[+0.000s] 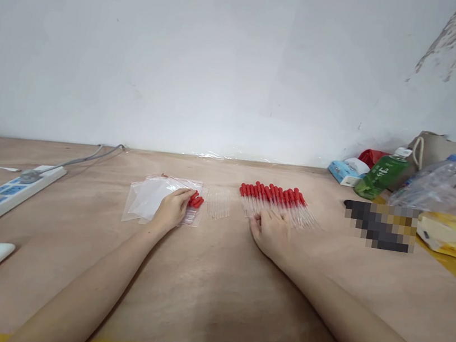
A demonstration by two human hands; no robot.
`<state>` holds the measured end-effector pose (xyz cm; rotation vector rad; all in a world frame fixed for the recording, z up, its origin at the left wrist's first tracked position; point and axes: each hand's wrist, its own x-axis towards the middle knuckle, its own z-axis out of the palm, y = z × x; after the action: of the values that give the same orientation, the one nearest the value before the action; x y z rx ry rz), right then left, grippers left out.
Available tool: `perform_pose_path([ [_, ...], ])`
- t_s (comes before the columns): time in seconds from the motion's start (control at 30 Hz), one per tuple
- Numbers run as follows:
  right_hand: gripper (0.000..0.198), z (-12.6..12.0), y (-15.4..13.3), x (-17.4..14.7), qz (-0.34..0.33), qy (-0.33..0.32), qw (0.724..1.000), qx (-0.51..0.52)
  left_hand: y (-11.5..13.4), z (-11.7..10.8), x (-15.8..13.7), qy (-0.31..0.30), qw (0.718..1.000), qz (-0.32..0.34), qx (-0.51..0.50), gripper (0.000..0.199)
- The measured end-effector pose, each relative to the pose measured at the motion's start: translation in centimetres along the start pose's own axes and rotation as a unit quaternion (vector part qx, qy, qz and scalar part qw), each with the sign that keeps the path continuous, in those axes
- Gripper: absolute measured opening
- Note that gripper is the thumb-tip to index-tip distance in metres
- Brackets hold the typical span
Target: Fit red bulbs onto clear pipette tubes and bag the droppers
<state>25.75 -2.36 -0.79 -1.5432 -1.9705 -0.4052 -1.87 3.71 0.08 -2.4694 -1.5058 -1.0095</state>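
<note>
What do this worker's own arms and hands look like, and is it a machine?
No machine: the left forearm and right forearm are a person's, smooth and tapering to the wrist. Each grip, left grip and right grip, is a bare human hand. No sleeves, gloves, watch or cables show on them; the fingernails are too small to judge.

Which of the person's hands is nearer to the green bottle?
Right. The right hand is at the red-topped tubes, to the left of the green bottle and nearer the camera; the left hand is farther left, over the clear bags.
</note>
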Motion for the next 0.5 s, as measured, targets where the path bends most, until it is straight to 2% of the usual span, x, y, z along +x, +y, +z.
perform_pose_path([
  [0.17, 0.025, -0.3, 0.7, -0.5, 0.011, 0.027, 0.999, 0.028, -0.3, 0.0, 0.0, 0.032, 0.999, -0.001, -0.007, 0.029],
  [0.37, 0.024, -0.2, 0.7, -0.2, 0.006, 0.028, 0.999, 0.045, -0.9, 0.5, -0.3, 0.113, 0.992, 0.010, -0.047, 0.023],
  [0.5, 0.022, 0.8, 1.2, -0.5, 0.009, 0.038, 0.995, 0.093, 0.2, -0.4, -0.1, 0.186, 0.981, 0.004, -0.057, 0.022],
])
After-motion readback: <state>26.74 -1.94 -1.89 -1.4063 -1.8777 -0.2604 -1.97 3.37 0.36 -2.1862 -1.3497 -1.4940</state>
